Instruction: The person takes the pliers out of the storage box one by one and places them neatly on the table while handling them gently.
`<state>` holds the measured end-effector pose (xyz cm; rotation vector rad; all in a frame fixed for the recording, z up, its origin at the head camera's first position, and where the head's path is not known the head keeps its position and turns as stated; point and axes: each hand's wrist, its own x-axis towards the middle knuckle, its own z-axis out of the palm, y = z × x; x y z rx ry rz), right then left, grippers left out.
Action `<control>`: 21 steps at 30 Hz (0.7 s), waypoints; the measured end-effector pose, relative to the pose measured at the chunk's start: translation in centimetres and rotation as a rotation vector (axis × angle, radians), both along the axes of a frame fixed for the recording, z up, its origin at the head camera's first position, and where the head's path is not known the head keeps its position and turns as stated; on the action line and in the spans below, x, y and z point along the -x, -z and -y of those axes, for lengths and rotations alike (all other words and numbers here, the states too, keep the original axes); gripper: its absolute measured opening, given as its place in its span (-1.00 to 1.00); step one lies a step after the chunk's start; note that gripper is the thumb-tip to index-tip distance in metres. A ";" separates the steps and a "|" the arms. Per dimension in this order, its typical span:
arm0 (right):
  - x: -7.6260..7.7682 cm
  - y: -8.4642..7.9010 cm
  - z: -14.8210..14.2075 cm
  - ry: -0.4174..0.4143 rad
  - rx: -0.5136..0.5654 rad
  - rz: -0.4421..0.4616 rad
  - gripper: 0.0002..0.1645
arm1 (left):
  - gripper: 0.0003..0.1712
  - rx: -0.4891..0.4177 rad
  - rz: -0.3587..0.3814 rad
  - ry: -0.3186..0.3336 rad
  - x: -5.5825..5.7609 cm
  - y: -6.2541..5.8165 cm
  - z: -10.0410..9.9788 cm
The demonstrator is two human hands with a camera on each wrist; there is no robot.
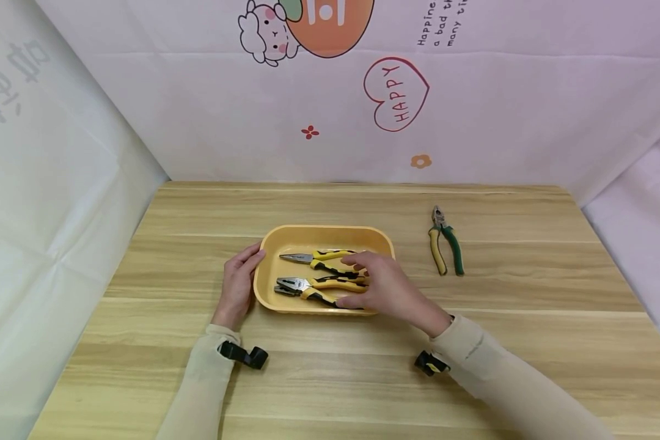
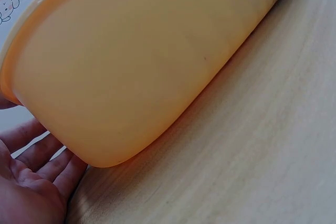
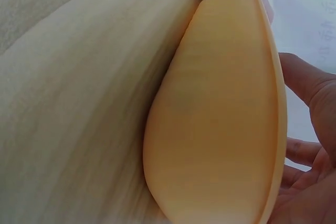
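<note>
A yellow plastic tray [image 1: 302,240] stands on the table. My left hand [image 1: 236,287] grips its left end, thumb at the rim and fingers along the outer wall [image 2: 131,66]. Inside lie long-nose pliers [image 1: 301,258] and, nearer me, combination pliers [image 1: 294,285], both with yellow-and-black handles and noses to the left. My right hand [image 1: 393,290] is over the tray's right end, thumb and fingers spread over the handles, whose ends it hides. In the right wrist view the tray wall [image 3: 220,103] blocks sight of the pliers.
Another pair of pliers [image 1: 453,250], with one green and one yellow handle, lies on the wooden table [image 1: 330,379] to the right of the tray. A white printed cloth [image 1: 225,122] hangs behind the table's back edge.
</note>
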<state>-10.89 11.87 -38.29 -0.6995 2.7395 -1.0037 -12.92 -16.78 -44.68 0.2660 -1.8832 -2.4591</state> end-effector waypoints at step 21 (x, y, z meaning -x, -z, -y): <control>0.5 0.7 1.2 0.012 -0.044 0.002 -0.11 | -0.55 -0.001 0.014 -0.003 0.0 0.0 0.0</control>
